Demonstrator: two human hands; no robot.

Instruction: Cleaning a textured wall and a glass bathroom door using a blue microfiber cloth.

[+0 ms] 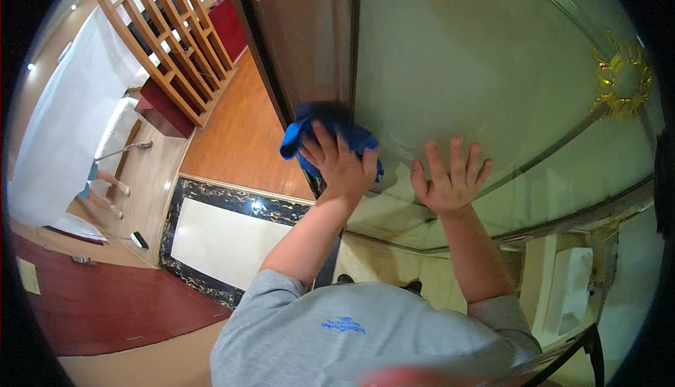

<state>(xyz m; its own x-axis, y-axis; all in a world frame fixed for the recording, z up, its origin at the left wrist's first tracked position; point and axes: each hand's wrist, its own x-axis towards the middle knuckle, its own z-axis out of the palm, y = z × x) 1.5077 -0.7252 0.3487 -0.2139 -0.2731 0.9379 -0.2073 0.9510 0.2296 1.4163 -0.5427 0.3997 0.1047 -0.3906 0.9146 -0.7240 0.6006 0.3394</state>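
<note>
My left hand (337,162) presses a crumpled blue cloth (306,136) against a dark upright frame (356,70), where brown panelling meets a glass panel. The fingers are spread over the cloth, and part of it spills past them on both sides. To the right, my right hand (451,181) is raised with its fingers apart and holds nothing. It is in front of the large greenish glass panel (453,60); whether the palm touches the glass I cannot tell. The brown door or panel (311,33) rises beyond the cloth.
An open doorway on the left shows a wooden lattice screen (169,54), white sheeting (68,123), and another person's legs (108,192) beside floor-cleaning tools. A dark red door (116,302) stands lower left. A white basin (569,292) and gold ornate ring (622,81) are at right.
</note>
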